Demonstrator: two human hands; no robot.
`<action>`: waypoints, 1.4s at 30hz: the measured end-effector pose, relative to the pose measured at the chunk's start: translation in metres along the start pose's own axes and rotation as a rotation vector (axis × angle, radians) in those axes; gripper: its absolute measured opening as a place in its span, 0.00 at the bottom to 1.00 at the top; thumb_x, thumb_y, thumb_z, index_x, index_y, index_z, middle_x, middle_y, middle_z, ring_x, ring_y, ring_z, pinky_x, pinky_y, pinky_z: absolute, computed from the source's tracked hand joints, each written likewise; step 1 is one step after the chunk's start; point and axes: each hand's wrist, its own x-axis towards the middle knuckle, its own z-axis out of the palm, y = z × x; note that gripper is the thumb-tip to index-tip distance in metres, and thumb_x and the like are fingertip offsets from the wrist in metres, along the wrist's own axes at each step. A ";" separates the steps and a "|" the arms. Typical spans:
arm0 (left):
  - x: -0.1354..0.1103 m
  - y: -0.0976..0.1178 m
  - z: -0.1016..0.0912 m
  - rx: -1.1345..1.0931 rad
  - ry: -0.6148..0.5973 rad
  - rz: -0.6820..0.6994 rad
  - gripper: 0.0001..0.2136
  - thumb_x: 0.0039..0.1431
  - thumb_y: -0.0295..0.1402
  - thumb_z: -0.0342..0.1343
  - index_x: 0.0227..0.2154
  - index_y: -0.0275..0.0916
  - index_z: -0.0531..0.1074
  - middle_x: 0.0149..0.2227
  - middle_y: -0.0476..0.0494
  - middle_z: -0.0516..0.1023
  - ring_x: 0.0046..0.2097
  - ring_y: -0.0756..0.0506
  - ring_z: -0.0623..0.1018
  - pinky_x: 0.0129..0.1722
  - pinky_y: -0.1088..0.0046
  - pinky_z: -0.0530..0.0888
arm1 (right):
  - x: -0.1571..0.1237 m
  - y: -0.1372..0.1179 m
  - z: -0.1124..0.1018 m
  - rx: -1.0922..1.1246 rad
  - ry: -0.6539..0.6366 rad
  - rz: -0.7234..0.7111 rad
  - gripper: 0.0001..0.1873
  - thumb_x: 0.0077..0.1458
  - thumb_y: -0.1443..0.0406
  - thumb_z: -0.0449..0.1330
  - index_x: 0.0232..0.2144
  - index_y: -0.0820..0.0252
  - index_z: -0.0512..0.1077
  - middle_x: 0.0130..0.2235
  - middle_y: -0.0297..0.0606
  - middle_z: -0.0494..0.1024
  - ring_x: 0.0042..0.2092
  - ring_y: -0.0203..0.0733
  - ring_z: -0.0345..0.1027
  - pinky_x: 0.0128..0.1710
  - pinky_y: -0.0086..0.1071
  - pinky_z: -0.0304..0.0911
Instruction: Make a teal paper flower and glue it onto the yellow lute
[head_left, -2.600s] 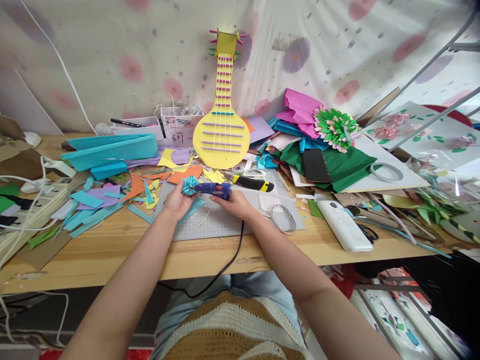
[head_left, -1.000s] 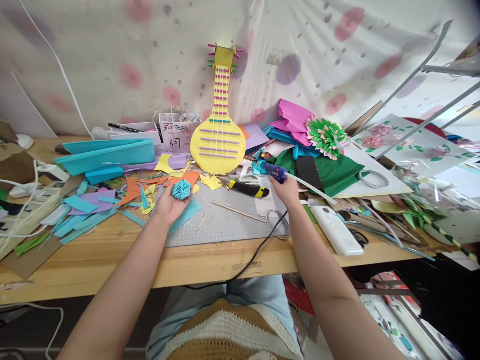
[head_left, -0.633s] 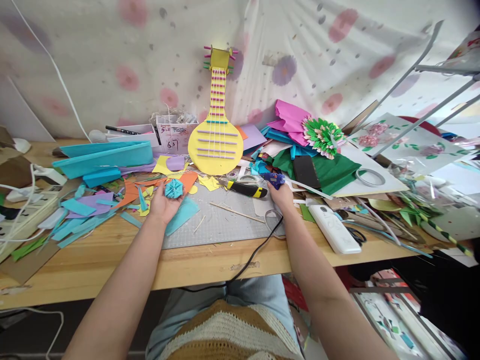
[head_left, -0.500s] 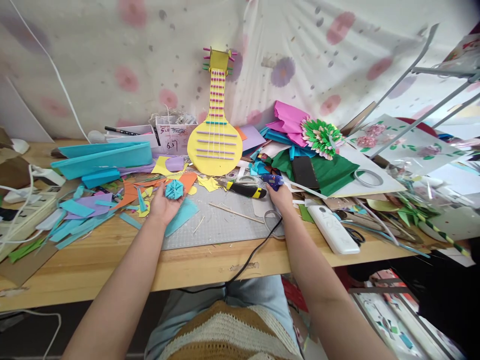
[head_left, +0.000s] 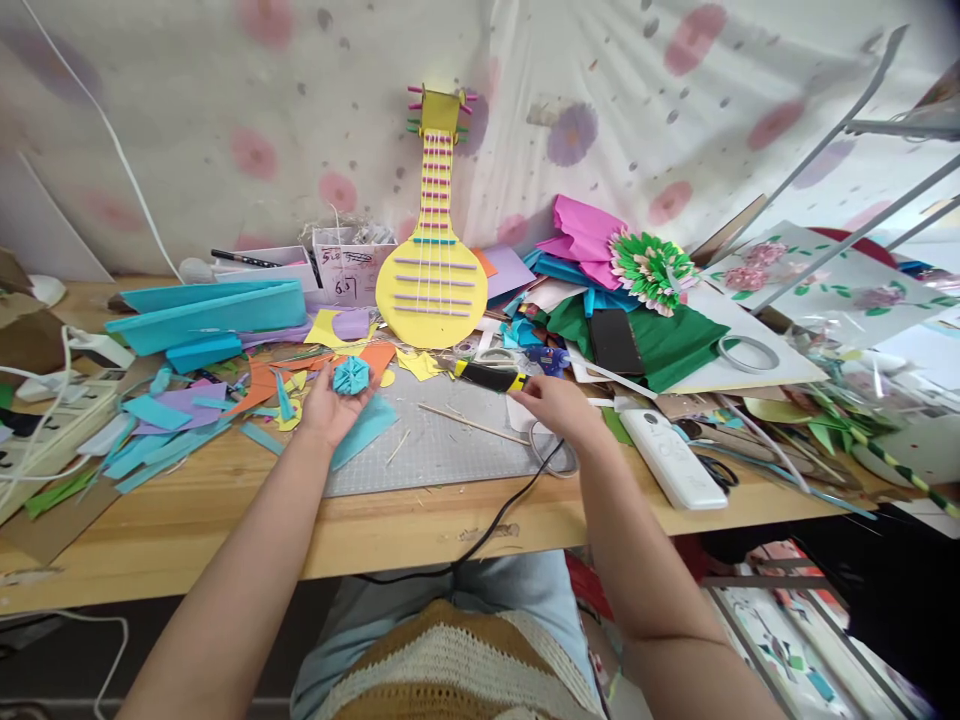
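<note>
A round, pleated blue paper piece [head_left: 350, 376] rests in my left hand [head_left: 327, 408], palm up, with the fingers curled under and around it. My right hand [head_left: 559, 407] is over the right part of the grey cutting mat [head_left: 442, 455]. Its fingers are drawn together at the butt end of a black and yellow utility knife [head_left: 487, 376]; whether they grip it is hidden. Just beyond this hand lies a dark blue glue gun [head_left: 549, 358], with a black cord [head_left: 499, 520] running off the front edge. Blue paper [head_left: 367, 432] lies below my left hand.
A yellow paper lute [head_left: 431, 292] stands upright at the back. Blue and purple paper scraps [head_left: 169, 425] crowd the left. At right are a black phone [head_left: 615, 342], a white power bank [head_left: 671, 460], green paper [head_left: 675, 340] and a tape roll [head_left: 748, 353]. A thin stick [head_left: 472, 424] crosses the mat.
My right hand has come off the glue gun and shifted slightly left, to the knife's end. My left hand keeps the blue paper piece in nearly the same place.
</note>
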 end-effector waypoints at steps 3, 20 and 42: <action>-0.001 0.001 0.000 -0.011 -0.002 -0.004 0.15 0.64 0.39 0.40 0.31 0.35 0.68 0.33 0.41 0.75 0.38 0.45 0.77 0.37 0.64 0.78 | 0.031 -0.028 0.014 0.252 0.063 -0.121 0.14 0.52 0.55 0.56 0.34 0.59 0.71 0.37 0.42 0.76 0.38 0.43 0.69 0.36 0.33 0.60; -0.010 0.009 0.003 -0.049 0.046 -0.001 0.16 0.65 0.38 0.39 0.31 0.35 0.68 0.33 0.41 0.75 0.39 0.46 0.77 0.37 0.68 0.78 | 0.184 -0.070 0.042 0.985 0.216 0.342 0.20 0.57 0.63 0.50 0.51 0.66 0.62 0.50 0.55 0.69 0.45 0.50 0.69 0.34 0.39 0.68; -0.003 0.075 -0.001 0.069 0.233 0.341 0.18 0.65 0.38 0.35 0.31 0.35 0.67 0.30 0.44 0.73 0.35 0.49 0.74 0.35 0.73 0.74 | 0.102 -0.076 0.023 1.083 0.204 0.022 0.12 0.54 0.58 0.49 0.34 0.61 0.65 0.36 0.39 0.74 0.35 0.39 0.69 0.34 0.30 0.64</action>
